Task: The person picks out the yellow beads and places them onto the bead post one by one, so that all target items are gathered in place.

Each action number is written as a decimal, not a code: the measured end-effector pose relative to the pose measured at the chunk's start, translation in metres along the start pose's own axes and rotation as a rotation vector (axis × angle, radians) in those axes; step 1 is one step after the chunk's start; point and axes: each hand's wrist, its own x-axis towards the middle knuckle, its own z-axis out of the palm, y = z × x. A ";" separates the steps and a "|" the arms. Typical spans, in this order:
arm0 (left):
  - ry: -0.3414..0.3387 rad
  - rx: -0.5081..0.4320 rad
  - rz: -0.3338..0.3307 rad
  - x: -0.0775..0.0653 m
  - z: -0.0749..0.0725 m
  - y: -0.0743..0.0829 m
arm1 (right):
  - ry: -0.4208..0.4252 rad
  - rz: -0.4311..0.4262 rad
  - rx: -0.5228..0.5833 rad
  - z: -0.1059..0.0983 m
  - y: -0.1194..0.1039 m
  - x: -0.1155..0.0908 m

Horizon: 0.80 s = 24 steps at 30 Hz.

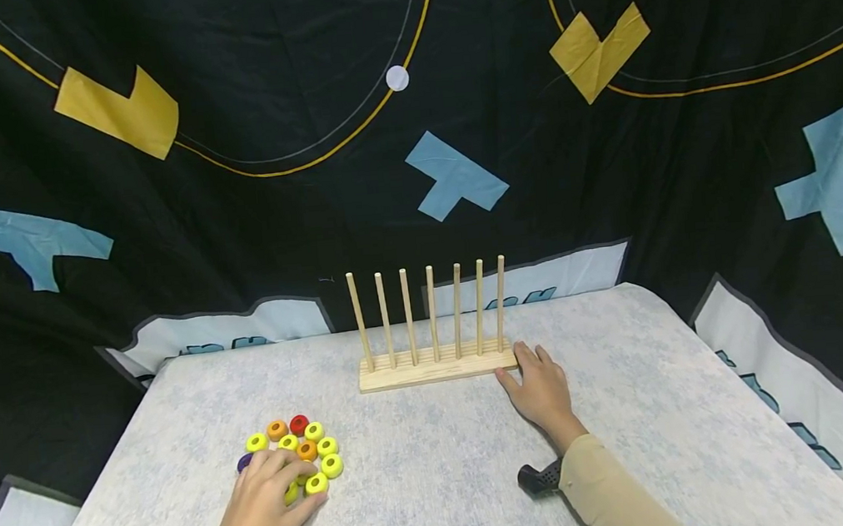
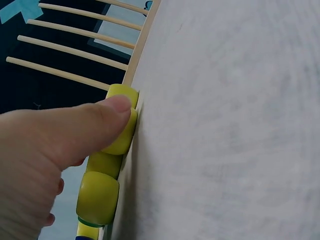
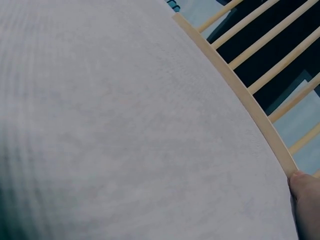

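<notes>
Over a cluster of small round beads, my left hand reaches down at the table's left. Its thumb and index finger pinch a yellow bead at the cluster's near edge. In the left wrist view the thumb lies against yellow beads. Other beads are yellow, orange, red and purple; the hand hides some of them. Farther back stands a wooden peg rack with a row of bare upright pegs. My right hand holds the right end of its base, thumb at the front edge.
A pale patterned cloth covers the table. Behind it hangs a dark curtain with yellow and blue shapes. A black strap-like device sits by the right wrist, beside a beige sleeve.
</notes>
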 end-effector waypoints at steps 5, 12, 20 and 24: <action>-0.004 -0.007 0.015 0.001 0.001 0.001 | -0.007 0.013 -0.004 0.000 -0.001 0.000; 0.072 -0.007 0.058 0.001 0.004 0.002 | -0.012 0.014 -0.009 0.000 -0.001 0.001; 0.176 -0.054 0.144 0.006 0.002 0.003 | -0.015 0.010 -0.028 0.001 0.001 0.002; 0.206 -0.110 0.165 0.010 0.000 0.007 | -0.012 0.008 -0.027 0.000 0.000 0.002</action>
